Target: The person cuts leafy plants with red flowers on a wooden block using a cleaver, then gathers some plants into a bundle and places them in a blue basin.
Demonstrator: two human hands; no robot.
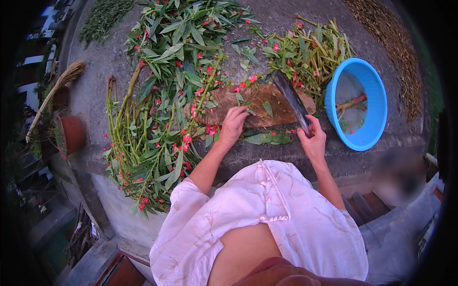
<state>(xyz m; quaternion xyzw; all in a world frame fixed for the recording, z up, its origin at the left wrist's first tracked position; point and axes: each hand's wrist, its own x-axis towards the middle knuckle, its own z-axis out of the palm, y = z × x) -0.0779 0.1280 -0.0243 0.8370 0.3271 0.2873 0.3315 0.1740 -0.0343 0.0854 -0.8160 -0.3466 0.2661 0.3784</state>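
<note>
A brown wooden chopping board (256, 107) lies across the concrete ledge before me, with small leaves and red petals on it. Above its left part is my left hand (235, 123), its fingertips pinched together at a small green leaf. My right hand (312, 137) holds a dark cleaver-like blade (291, 96), which slants away over the board's right part. Leafy stems with red flowers (154, 153) lie left of the board. Behind it is a heap of green leaves (186, 35), and cut stems (318, 50) are piled at the back right.
A blue plastic basin (331, 96) with water and a branching root stands at the right. Dry brown plant pieces (393, 46) lie at the far right. At the left are a straw broom (53, 93) and a terracotta pot (72, 134) by the ledge's edge.
</note>
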